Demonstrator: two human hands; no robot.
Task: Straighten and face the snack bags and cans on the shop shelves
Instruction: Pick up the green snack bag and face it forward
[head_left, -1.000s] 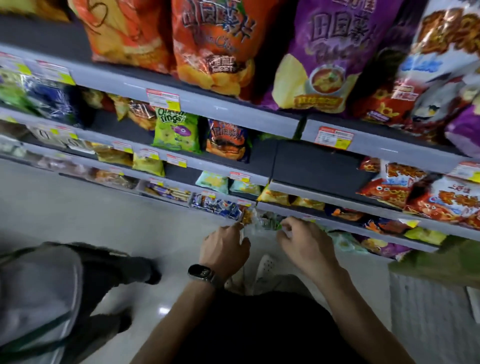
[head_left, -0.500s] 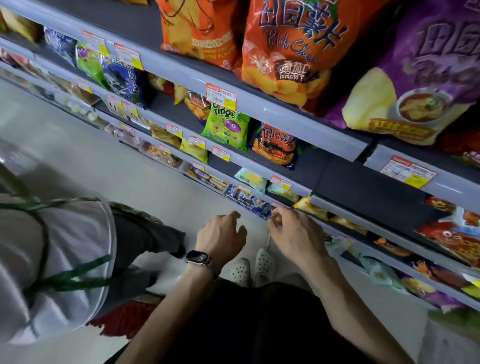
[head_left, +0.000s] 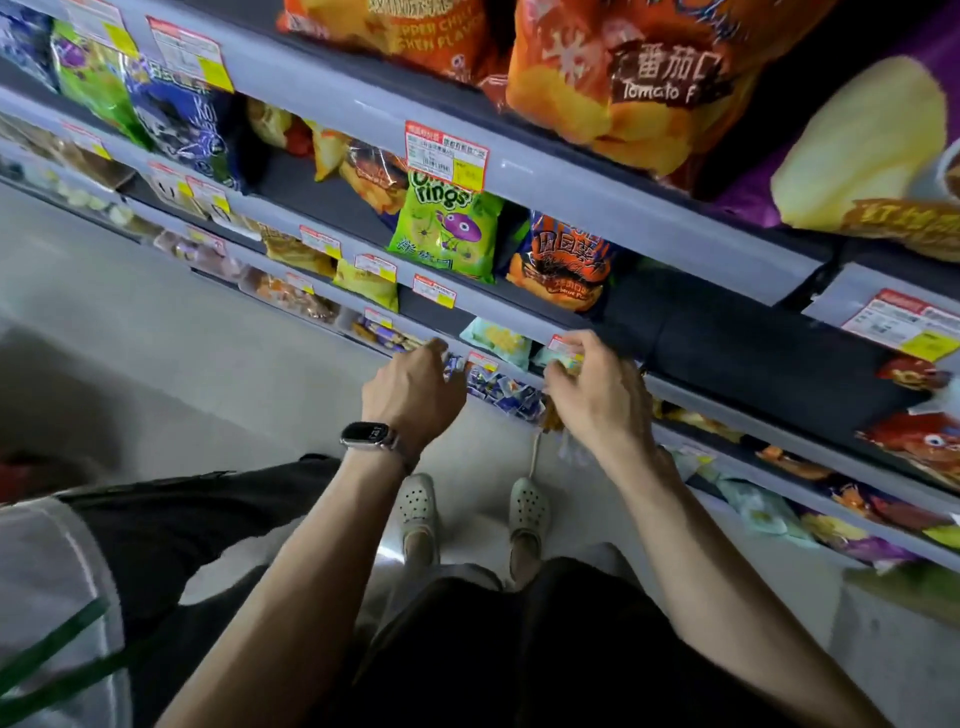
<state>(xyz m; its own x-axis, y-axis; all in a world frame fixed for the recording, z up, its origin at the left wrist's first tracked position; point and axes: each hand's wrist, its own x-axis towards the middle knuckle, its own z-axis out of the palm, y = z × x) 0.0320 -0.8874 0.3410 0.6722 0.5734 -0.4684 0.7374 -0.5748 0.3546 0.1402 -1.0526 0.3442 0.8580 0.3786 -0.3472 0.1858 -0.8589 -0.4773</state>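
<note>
Low on the shop shelves lies a row of small blue-and-white packets (head_left: 500, 391). My left hand (head_left: 415, 387), a watch on its wrist, reaches down to the row's left end, with its fingers curled over the packets there. Two pale green bags (head_left: 498, 340) stand one shelf higher. My right hand (head_left: 597, 397) is at the right-hand one, thumb and bent fingers pinching its front corner beside a price tag. An orange-and-clear packet (head_left: 551, 418) shows just under that palm; whether the hand holds it is hidden.
Above stand a green rings bag (head_left: 447, 228), an orange-and-blue chip bag (head_left: 563, 265) and large orange chip bags (head_left: 623, 78). Another person (head_left: 166, 525) in dark trousers stands at my left. My white shoes (head_left: 418, 506) are on the grey floor close to the shelf foot.
The view has swung left and closer to the shelves. Both hands have risen from the lowest shelf edge to the blue-and-white packets and the pale green bag.
</note>
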